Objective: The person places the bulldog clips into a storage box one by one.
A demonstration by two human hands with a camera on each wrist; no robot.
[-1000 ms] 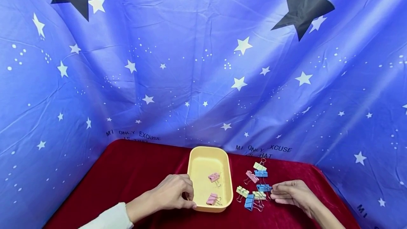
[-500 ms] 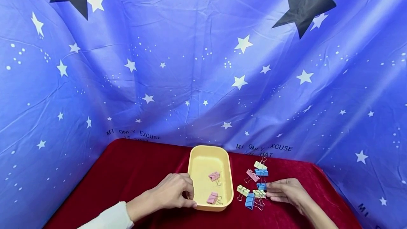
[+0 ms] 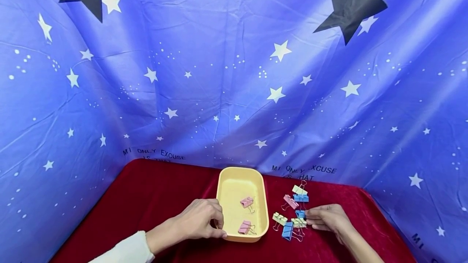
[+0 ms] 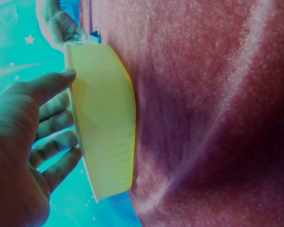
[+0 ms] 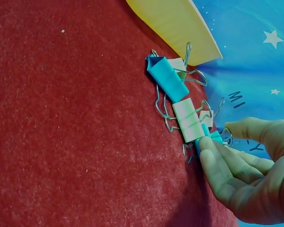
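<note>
My left hand [image 3: 201, 219] holds the near left rim of a yellow plastic tray [image 3: 265, 214]; the left wrist view has its thumb and fingertips at the tray's edge. Inside lie two pink binder clips, one farther back [image 3: 246, 202] and one nearer [image 3: 244, 227]. To the right, my right hand [image 3: 329, 219] pinches a blue binder clip [image 3: 300, 214] between thumb and fingers, its body partly hidden by them. Close by are a pale yellow binder clip [image 5: 189, 120] and another blue binder clip [image 5: 168, 79].
More clips lie beside the tray: a pink clip [image 3: 291, 201], a blue clip [image 3: 301, 198] and pale yellow ones, wire handles sticking out. A dark red cloth [image 3: 164, 186] covers the table. A blue starry curtain [image 3: 204, 92] rises behind it.
My right hand has moved slightly left, its fingers coming in over the blue binder clip, then stayed nearly still. The left hand and the tray have not moved.
</note>
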